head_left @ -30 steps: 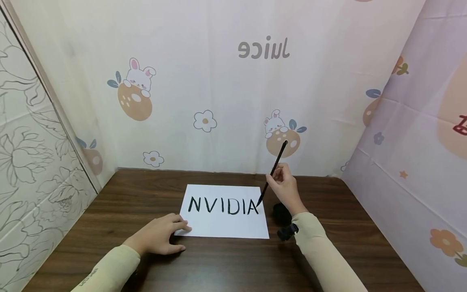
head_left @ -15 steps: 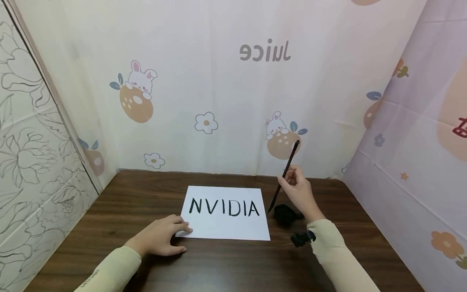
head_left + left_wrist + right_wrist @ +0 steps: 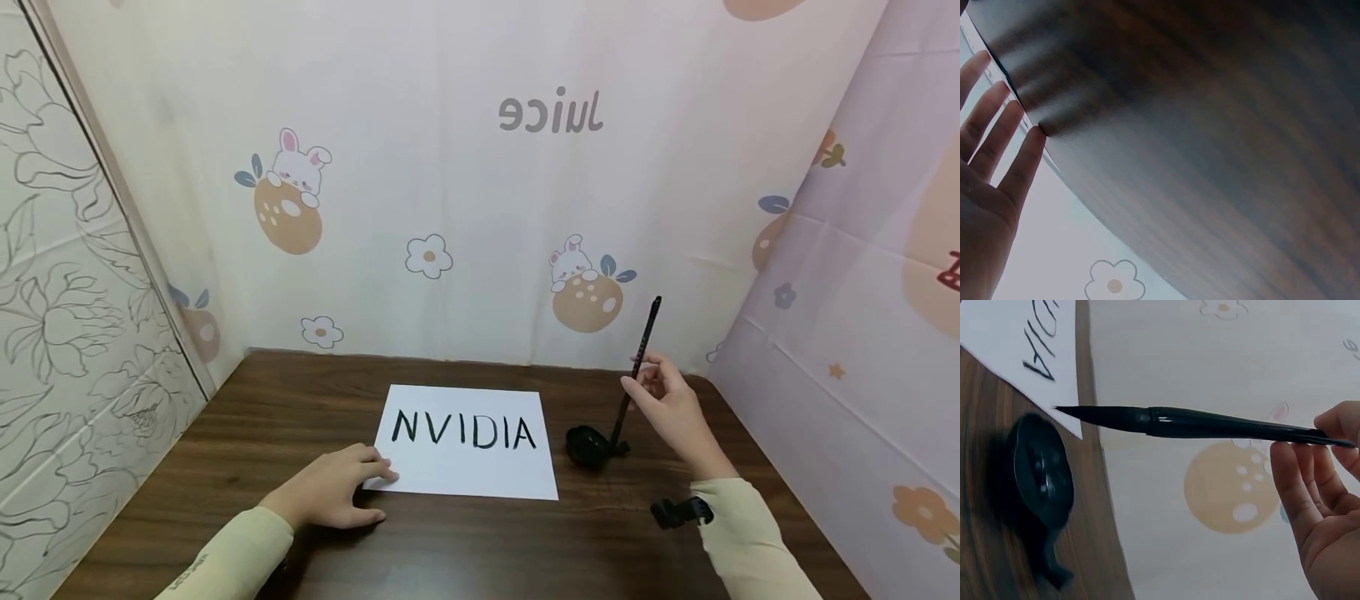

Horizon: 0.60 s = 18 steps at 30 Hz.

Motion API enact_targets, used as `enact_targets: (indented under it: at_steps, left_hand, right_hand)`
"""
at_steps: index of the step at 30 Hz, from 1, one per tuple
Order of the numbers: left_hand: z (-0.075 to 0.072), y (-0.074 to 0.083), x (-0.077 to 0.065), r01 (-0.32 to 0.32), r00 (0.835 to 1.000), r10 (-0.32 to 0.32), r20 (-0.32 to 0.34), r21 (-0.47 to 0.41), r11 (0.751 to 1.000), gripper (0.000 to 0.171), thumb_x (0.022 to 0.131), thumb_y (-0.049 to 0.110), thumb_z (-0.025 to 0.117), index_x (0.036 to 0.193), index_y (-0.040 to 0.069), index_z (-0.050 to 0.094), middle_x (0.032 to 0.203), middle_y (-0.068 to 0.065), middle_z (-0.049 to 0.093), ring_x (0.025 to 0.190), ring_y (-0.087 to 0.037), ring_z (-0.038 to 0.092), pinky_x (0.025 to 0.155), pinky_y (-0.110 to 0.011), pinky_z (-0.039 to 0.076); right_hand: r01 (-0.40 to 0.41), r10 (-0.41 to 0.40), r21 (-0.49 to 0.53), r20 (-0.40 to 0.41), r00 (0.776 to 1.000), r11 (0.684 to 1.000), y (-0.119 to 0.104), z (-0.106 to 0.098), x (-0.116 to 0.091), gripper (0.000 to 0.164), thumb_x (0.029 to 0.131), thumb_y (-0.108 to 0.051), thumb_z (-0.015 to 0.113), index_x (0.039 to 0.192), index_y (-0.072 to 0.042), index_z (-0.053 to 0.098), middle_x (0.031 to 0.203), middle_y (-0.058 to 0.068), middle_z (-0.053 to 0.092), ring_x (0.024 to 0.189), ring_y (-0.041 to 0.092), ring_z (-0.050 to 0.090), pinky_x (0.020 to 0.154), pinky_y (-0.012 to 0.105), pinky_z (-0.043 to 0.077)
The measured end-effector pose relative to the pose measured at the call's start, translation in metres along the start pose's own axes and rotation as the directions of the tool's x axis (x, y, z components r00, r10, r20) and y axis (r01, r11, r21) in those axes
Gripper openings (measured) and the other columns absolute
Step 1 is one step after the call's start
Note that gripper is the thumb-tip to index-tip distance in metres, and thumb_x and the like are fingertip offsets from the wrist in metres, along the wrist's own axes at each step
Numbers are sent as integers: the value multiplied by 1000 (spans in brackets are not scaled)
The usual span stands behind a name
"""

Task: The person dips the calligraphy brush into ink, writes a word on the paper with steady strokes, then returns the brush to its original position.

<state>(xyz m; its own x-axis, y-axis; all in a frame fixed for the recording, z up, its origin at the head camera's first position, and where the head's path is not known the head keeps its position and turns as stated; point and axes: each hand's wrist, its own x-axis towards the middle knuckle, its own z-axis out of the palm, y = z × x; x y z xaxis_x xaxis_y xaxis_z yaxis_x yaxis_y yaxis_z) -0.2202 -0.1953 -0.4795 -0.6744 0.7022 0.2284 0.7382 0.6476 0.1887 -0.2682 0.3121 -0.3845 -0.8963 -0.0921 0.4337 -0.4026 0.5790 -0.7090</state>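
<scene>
My right hand (image 3: 670,408) pinches a dark writing brush (image 3: 642,350) partway up its handle, at the right of the table. In the right wrist view the brush (image 3: 1191,423) shows a pointed black tip. Beside the tip sits a small black ink dish (image 3: 587,447) with a short stem; its inside (image 3: 1044,475) looks glossy. A white sheet of paper (image 3: 465,477) bears "NVIDIA" in black strokes. My left hand (image 3: 330,490) lies with extended fingers at the sheet's lower left corner, fingertips on it. In the left wrist view its fingers (image 3: 1022,165) are spread.
The dark wooden table (image 3: 465,550) reaches back to a printed curtain (image 3: 427,167) with bunnies and flowers. Another curtain (image 3: 847,317) hangs at the right, and a flower-patterned panel (image 3: 82,275) stands at the left. A black strap device (image 3: 681,512) is on the right wrist.
My right hand has carried the brush rightward, off the letter A and past the sheet's edge to over the ink dish's stem. The left hand stays in place on the paper.
</scene>
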Motion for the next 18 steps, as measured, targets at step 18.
enact_targets:
  at_steps: [18]
  left_hand:
    - [1, -1, 0, -3, 1000, 3, -10, 6, 1000, 42, 84, 47, 76, 119, 24, 71, 120, 3, 61, 105, -14, 59, 82, -37, 54]
  right_hand:
    - [-142, 155, -110, 116, 981, 984, 16, -17, -5, 64, 103, -38, 55, 156, -8, 34, 101, 13, 59, 75, 16, 62, 61, 33, 47]
